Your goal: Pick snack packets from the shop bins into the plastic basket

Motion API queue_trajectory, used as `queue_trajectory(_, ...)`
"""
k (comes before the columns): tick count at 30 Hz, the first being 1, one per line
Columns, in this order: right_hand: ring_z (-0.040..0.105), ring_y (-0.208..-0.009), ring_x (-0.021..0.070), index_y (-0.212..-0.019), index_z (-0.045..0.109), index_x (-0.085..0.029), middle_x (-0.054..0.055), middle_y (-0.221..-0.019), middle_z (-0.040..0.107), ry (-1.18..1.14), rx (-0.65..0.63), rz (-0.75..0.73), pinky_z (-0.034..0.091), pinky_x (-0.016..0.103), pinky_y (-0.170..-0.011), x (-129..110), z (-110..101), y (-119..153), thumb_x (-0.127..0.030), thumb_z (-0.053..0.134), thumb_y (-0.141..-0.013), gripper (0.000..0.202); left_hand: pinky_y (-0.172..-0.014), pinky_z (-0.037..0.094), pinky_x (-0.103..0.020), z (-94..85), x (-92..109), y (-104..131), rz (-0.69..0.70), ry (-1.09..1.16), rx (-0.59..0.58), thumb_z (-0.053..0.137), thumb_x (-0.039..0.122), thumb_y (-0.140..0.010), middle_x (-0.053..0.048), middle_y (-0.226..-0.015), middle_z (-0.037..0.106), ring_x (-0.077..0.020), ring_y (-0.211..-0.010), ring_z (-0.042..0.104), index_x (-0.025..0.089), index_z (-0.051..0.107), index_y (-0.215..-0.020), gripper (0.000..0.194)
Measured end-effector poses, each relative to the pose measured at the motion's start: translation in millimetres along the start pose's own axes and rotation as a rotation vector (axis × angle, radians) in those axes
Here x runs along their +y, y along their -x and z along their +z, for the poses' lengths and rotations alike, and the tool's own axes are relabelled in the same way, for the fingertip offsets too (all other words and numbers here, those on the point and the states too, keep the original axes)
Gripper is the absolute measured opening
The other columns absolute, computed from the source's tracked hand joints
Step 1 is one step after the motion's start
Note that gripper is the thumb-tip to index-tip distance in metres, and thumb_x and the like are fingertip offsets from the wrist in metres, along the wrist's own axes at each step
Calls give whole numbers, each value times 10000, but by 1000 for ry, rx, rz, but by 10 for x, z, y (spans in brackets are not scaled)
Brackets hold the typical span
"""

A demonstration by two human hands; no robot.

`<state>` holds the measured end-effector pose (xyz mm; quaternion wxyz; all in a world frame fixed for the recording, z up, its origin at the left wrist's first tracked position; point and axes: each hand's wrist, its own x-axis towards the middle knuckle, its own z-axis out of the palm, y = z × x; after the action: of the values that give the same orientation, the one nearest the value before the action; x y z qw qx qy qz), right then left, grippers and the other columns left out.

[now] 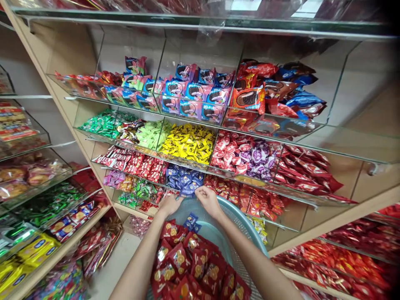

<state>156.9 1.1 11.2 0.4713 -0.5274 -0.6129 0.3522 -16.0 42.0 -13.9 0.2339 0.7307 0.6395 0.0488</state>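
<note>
My left hand [170, 205] and my right hand [206, 201] reach to the front edge of a shelf compartment filled with blue candy packets [183, 177]. Their fingertips are closed at either side of a blue packet [189, 191] at the front. Below my forearms is a large light-blue plastic basket [246, 221] with a perforated wall. Red packets with orange-slice pictures [196, 262] fill much of it. A few small blue packets [191, 223] lie in the basket beside the red ones.
Glass-fronted shelves hold yellow candies [189, 143], green candies [100, 127], red and purple candies [258, 156] and blue-pink cookie packs [187, 91]. More stocked shelves stand left, with yellow packs [37, 252], and right, with red packets [343, 260]. A glass shelf edge [200, 23] crosses overhead.
</note>
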Motion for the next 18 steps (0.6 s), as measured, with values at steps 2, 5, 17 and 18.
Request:
queue_trajectory(2, 386, -398, 54, -715, 500, -165, -48, -525, 470, -2, -63, 50, 315, 166, -400, 46, -73, 115, -416, 443, -760, 261, -714, 405, -352, -2, -1, 5, 18, 2, -6, 95, 728, -673, -102, -971, 609, -274, -904, 551, 236, 598, -945, 755)
queue_trajectory(5, 401, -399, 51, -711, 506, -163, -52, -537, 459, 24, -117, 86, 327, 162, -398, 106, -180, 211, -406, 455, -753, 252, -703, 406, -357, -14, 7, 25, 14, -3, 15, 72, 739, -663, -118, -931, 616, -280, -883, 555, 210, 603, -919, 793)
queue_trajectory(17, 499, -415, 63, -637, 531, -146, -48, -427, 524, 476, -187, 346, 352, 153, -474, 379, -455, 235, -180, 455, -679, 94, -716, 403, -377, -15, 8, 31, 6, 0, 37, 83, 758, -644, -132, -944, 611, -287, -883, 554, 187, 603, -885, 809)
queue_trajectory(18, 492, -419, 62, -622, 535, -148, -51, -414, 519, 528, -184, 382, 345, 152, -474, 394, -455, 250, -166, 462, -662, 85, -718, 402, -379, -16, 8, 31, 4, 1, 38, 88, 758, -644, -129, -950, 610, -287, -885, 554, 190, 604, -887, 804)
